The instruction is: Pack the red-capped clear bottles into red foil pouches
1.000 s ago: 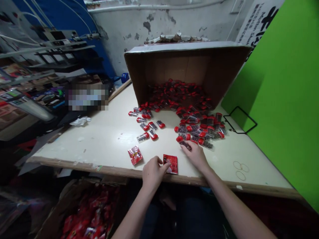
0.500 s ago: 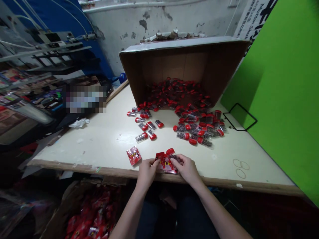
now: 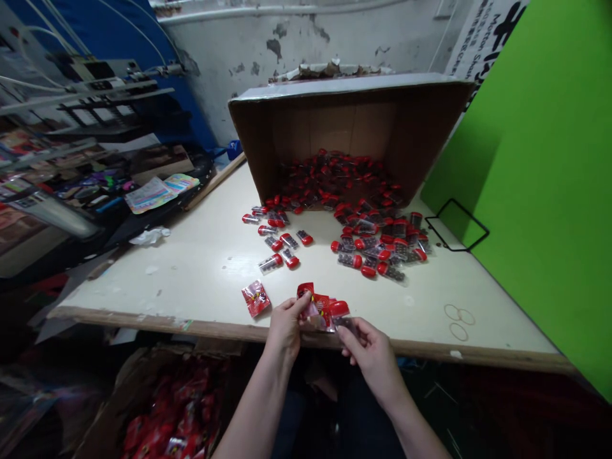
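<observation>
At the table's front edge my left hand pinches a red printed plastic packet. My right hand is closed on a small clear container with dark round pieces inside and a red cap. The capped end lies against the packet's right side; whether it is inside the packet I cannot tell. To the left of my left hand, a flat stack of red packets rests on the table. Several more red-capped containers lie loose beyond my hands.
A cardboard box on its side spills red-capped containers onto the table. A black wire frame stands by the green panel. Rubber bands lie at right. Below left, a carton holds red packets.
My right hand has moved down and slightly right, tilting the container so its cap end points up-left. The packet in my left hand has shifted and turned a little.
</observation>
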`<state>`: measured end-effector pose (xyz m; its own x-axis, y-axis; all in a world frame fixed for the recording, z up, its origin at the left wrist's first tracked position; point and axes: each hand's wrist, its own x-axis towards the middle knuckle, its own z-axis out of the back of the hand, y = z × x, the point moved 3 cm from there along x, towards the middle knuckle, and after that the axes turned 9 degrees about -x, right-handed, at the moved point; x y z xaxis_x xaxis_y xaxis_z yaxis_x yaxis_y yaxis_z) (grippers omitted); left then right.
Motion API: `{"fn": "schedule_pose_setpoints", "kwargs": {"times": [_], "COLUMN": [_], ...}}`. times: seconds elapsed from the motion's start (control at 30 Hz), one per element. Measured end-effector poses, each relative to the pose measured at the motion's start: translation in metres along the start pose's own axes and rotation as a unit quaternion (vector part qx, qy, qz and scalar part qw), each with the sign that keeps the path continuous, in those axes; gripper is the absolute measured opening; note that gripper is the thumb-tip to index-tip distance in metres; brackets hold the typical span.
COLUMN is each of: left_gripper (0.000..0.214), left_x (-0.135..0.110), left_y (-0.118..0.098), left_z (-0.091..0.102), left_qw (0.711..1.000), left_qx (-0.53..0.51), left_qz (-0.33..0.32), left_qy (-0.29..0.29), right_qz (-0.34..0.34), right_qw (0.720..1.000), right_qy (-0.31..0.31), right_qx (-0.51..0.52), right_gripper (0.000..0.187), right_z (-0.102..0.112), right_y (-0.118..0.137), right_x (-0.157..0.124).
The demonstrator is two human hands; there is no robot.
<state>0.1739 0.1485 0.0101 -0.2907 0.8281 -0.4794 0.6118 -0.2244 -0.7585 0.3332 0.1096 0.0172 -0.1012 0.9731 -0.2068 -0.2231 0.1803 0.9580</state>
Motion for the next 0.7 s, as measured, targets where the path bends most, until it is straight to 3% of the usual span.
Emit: {"fn": "schedule_pose_setpoints", "kwargs": {"times": [0.2, 0.47, 0.7], "left_gripper": [0.029, 0.024, 0.023], "left_x": [-0.009, -0.029, -0.033], "left_y": [0.004, 0.006, 0.007], "left_z": [-0.012, -0.020, -0.023], "left_qw": [0.995, 0.986, 0.991], "left_qx": [-0.087, -0.123, -0.078], "left_qz": [0.053, 0.103, 0.076], "left_qy": [0.001, 0.047, 0.077], "right_qz": [0.029, 0.011, 0.006], "right_qw": [0.999, 0.999, 0.998], "right_qy": [0.020, -0.035, 0.017], "right_qx": [-0.010, 0.003, 0.061], "right_gripper": [0.024, 0.027, 0.028], "right_z": [-0.019, -0.012, -0.013], "right_y": [0.002, 0.000, 0.000], "right_x": [-0.013, -0.006, -0.007]}}
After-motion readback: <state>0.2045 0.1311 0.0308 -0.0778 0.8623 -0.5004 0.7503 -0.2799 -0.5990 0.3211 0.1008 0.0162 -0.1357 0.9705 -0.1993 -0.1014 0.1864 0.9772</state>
